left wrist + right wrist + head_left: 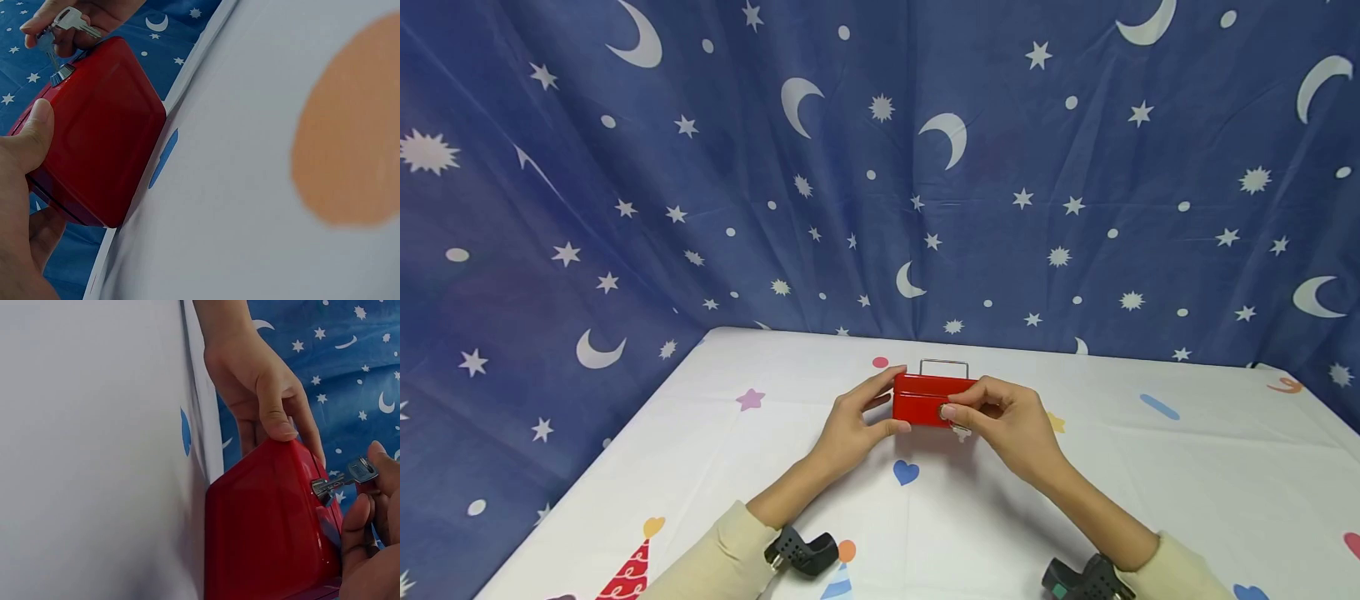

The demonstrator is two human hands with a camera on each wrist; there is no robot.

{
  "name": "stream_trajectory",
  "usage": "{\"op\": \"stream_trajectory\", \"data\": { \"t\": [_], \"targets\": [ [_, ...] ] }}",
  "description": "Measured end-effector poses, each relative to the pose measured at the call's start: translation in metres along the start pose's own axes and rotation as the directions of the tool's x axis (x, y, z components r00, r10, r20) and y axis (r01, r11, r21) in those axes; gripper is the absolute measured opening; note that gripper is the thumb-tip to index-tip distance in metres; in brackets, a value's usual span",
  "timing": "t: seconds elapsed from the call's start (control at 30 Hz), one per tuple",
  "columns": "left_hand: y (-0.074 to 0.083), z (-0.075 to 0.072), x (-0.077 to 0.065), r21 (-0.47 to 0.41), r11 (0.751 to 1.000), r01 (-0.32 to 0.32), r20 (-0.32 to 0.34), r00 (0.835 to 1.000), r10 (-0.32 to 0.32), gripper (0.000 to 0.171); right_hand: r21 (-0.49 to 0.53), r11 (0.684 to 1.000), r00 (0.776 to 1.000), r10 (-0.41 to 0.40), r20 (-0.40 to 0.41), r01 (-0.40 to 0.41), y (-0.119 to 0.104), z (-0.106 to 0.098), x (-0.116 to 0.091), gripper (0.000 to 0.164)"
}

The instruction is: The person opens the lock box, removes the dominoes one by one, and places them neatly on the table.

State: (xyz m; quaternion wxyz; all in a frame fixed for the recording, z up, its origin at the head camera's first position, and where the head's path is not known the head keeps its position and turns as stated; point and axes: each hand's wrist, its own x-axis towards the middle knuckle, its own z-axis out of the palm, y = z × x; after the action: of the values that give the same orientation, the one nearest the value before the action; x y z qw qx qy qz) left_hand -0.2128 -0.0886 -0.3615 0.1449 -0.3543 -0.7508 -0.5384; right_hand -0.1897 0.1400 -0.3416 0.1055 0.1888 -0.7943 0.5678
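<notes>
A small red metal cash box (917, 407) stands on the table with its lid down and its thin wire handle (944, 362) raised. My left hand (850, 425) grips the box's left end, thumb on the front and fingers behind. A silver key (361, 469) sits in the round lock (320, 489) on the box's front. My right hand (1011, 425) pinches that key's head between thumb and fingers. In the left wrist view a second key (72, 20) hangs beside the right hand (103, 19). The right fingers partly hide the lock in the head view.
A white tablecloth (715, 467) printed with coloured shapes covers the table. Behind and to the left hangs a dark blue curtain (850, 242) with moons and stars. A black wrist camera (805, 552) sits on the left forearm, another (1086, 579) on the right.
</notes>
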Motion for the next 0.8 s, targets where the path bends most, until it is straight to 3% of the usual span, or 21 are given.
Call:
{"op": "stream_trajectory", "data": {
  "t": [0.27, 0.47, 0.63, 0.8],
  "targets": [
    [-0.001, 0.001, 0.000, 0.018, 1.000, 0.005, 0.001, 1.000, -0.005, 0.067, -0.036, 0.999, 1.000, 0.003, -0.012, -0.003, 0.003, 0.004, -0.001, 0.016],
    [-0.001, 0.001, 0.000, 0.031, 0.999, -0.014, -0.001, 1.000, 0.014, 0.067, -0.128, 0.978, 0.985, -0.168, -0.038, 0.162, 0.007, 0.006, -0.002, 0.014],
    [-0.002, 0.002, 0.000, 0.028, 0.999, -0.023, -0.001, 1.000, 0.023, 0.067, -0.207, 0.921, 0.935, -0.349, -0.060, 0.330, 0.011, 0.009, -0.002, 0.017],
    [-0.001, 0.002, 0.000, 0.038, 0.999, -0.032, 0.002, 0.999, 0.032, 0.066, -0.257, 0.836, 0.853, -0.517, -0.069, 0.485, 0.018, 0.010, 0.001, 0.025]
  ]
}}
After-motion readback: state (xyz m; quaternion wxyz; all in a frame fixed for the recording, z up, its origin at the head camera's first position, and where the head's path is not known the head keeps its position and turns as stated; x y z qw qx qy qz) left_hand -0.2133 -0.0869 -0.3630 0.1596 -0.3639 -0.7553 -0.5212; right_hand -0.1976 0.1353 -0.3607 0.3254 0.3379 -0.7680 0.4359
